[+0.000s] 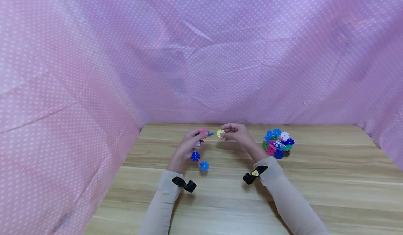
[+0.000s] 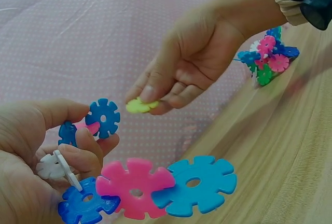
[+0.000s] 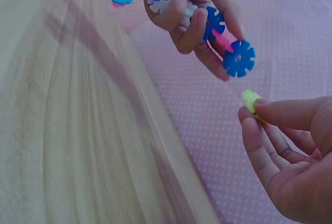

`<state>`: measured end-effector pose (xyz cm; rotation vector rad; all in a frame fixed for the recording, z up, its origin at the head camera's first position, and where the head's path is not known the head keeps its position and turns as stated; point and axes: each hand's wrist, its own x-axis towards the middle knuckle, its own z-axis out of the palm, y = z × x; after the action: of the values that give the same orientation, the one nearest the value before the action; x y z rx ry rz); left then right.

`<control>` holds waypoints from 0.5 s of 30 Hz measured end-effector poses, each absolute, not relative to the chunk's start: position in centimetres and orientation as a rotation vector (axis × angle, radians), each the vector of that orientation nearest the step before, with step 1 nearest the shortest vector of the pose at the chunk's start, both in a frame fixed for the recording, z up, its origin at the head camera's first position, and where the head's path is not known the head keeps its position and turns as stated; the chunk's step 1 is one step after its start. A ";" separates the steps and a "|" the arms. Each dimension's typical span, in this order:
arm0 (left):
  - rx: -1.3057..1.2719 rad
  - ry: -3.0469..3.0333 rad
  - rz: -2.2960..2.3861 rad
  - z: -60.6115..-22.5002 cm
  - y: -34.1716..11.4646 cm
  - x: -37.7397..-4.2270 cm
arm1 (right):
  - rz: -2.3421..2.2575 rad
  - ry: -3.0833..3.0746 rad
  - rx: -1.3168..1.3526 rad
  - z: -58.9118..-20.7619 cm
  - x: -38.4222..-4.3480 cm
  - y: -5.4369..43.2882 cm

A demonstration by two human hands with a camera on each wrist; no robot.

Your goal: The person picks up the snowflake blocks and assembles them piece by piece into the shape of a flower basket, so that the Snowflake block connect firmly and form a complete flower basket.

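My left hand (image 1: 187,144) grips a chain of notched plastic discs, slotted into one another. In the left wrist view a blue disc (image 2: 108,112) forms one end, joined to a small pink disc (image 2: 92,127) by the fingertips. Past a white disc (image 2: 50,167) the chain hangs on through a dark blue disc (image 2: 83,206), a larger-looking pink disc (image 2: 122,182) and a light blue disc (image 2: 212,193). Between thumb and fingers my right hand (image 1: 238,134) pinches a yellow disc (image 3: 250,98). A small gap separates it from the chain's blue end.
On the wooden table (image 1: 321,193), right of my right hand, stands a cluster of joined discs (image 1: 277,144) in several colours. A pink dotted cloth (image 1: 201,70) surrounds the table's back and left sides. Black straps (image 1: 184,184) hang at both wrists.
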<state>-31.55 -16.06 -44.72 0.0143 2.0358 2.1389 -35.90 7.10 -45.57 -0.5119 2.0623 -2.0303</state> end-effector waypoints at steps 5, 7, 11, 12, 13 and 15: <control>0.018 2.054 2.131 -44.9 -15.8 -31.3 | -2.073 2.051 -0.524 -44.9 -35.0 7.0; 0.011 2.057 2.128 -44.9 -15.7 -31.2 | -2.081 2.047 -0.525 -44.8 -34.8 6.9; -0.018 2.051 2.134 -44.9 -15.5 -31.0 | -2.078 2.049 -0.537 -44.8 -34.5 6.8; -0.025 2.046 2.139 -44.9 -15.4 -30.9 | -2.072 2.053 -0.540 -44.8 -34.5 6.8; -0.030 2.044 2.143 -44.9 -15.4 -30.9 | -2.065 2.059 -0.541 -44.8 -34.4 6.7; -0.029 2.040 2.149 -44.9 -15.4 -30.7 | -2.049 2.074 -0.544 -44.7 -34.3 6.8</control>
<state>-30.75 -15.37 -44.86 -0.0291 2.0405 2.1485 -34.33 6.76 -44.71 -0.5442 2.0745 -2.0487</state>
